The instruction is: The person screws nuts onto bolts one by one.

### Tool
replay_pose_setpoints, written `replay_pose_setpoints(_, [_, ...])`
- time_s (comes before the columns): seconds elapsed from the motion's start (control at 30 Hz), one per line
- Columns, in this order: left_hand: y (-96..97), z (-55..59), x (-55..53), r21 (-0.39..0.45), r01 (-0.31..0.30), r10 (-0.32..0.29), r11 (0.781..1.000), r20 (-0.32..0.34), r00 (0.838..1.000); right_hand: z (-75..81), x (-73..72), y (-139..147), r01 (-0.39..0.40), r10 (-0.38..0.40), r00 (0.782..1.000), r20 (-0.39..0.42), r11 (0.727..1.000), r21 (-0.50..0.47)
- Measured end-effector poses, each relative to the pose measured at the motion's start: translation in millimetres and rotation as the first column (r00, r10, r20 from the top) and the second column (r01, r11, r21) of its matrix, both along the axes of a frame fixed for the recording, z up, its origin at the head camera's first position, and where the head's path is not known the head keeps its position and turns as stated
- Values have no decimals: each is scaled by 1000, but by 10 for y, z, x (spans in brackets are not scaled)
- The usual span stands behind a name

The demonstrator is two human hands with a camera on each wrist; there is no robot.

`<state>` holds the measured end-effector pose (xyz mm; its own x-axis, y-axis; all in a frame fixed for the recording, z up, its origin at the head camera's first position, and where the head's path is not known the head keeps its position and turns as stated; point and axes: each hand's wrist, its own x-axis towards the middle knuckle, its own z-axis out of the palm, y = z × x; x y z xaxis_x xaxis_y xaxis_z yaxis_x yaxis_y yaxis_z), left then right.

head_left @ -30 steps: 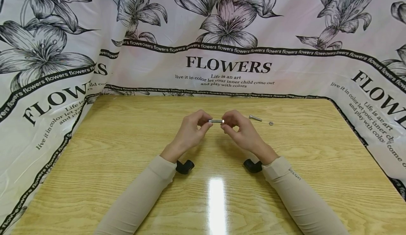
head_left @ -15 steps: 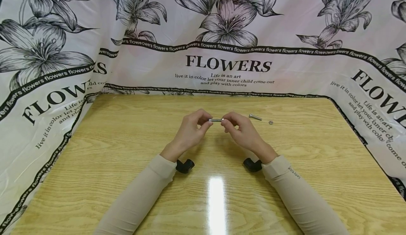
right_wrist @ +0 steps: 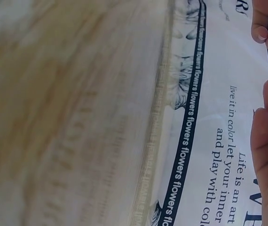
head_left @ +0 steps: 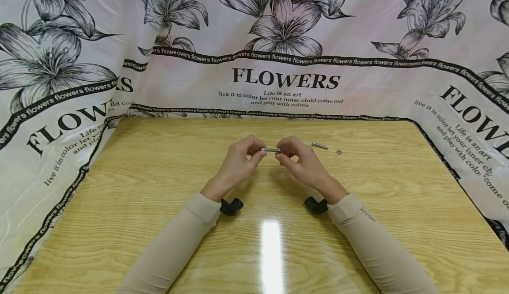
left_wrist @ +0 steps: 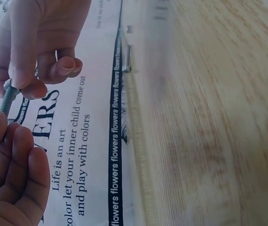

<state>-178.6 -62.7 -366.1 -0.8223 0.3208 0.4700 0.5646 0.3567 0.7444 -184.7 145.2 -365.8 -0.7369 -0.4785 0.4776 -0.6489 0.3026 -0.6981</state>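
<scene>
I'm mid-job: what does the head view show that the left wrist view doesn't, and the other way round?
Head only: the beige sleeves, the black pieces by the wrists, and the whole FLOWERS heading.
Left wrist only: clear threads on the held bolt; in the head view they are too small to make out.
Both: left hand, right hand, held bolt, loose bolt, loose nut, wood table, printed cloth.
</scene>
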Motion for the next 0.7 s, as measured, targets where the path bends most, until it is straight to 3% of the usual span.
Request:
replay_pose_setpoints(0.13, [-1, -2, 3, 1, -2, 2, 1000, -3, 1000, -107, -66, 31, 26, -26, 999, 22, 1000, 6])
replay_pose_setpoints(0.7, [-5, -1, 1, -4, -5, 5, 1000, -11, 1000, -108, -70, 56, 49, -52, 995, 86, 998, 33])
